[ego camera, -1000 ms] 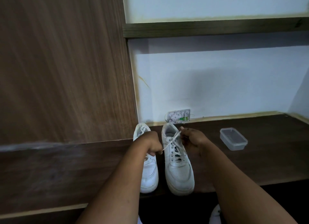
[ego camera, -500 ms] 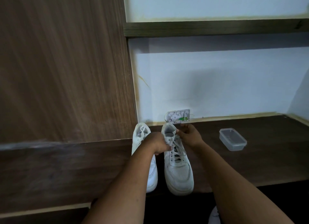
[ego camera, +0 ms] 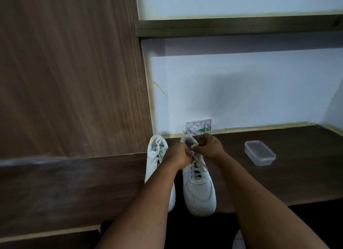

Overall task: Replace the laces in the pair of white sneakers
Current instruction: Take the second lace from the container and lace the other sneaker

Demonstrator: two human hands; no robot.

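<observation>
Two white sneakers stand side by side on a dark wooden shelf [ego camera: 278, 174], toes toward me. The right sneaker [ego camera: 199, 191] has a white lace [ego camera: 196, 167] crossed through its eyelets. My left hand [ego camera: 177, 155] and my right hand [ego camera: 208, 146] meet over its upper eyelets, and each pinches an end of that lace. The left sneaker [ego camera: 157, 156] is partly hidden behind my left forearm; its own lace lies loose near the collar.
A clear lidded plastic box [ego camera: 259, 153] sits on the shelf to the right. A small white wall plate [ego camera: 198, 127] is fixed behind the sneakers. A tall wooden panel [ego camera: 74, 72] rises at the left, and another shelf board [ego camera: 241, 26] runs overhead.
Both hands have come closer together over the top of the right sneaker. The lace ends, earlier pulled out to the sides, are now gathered near the upper eyelets.
</observation>
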